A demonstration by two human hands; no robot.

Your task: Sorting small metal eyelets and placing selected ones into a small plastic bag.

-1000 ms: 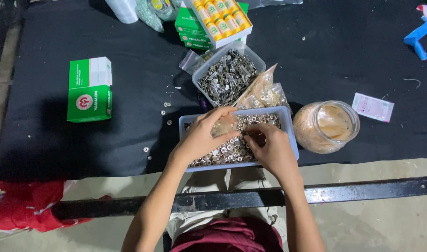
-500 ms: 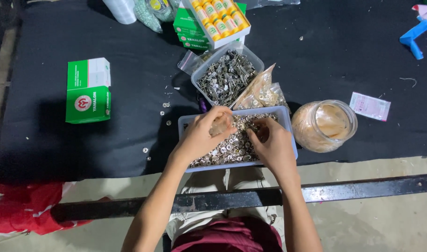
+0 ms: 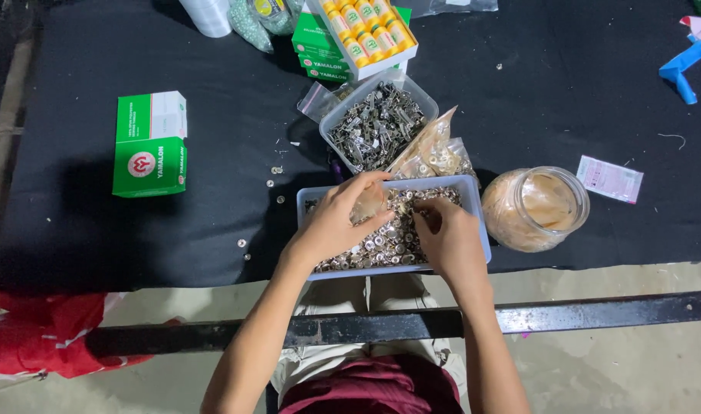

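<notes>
Because both hands cover the middle of the tray [image 3: 477,222], much of its heap of small metal rings [image 3: 381,244] is hidden. Left hand [image 3: 336,222] curls loosely around a small clear bag [image 3: 368,204] above the rings; right hand [image 3: 446,239] has its fingers bent down into them (what it pinches cannot be made out). Behind the tray sits a tub of clips [image 3: 377,123], right of it a jar [image 3: 536,208].
</notes>
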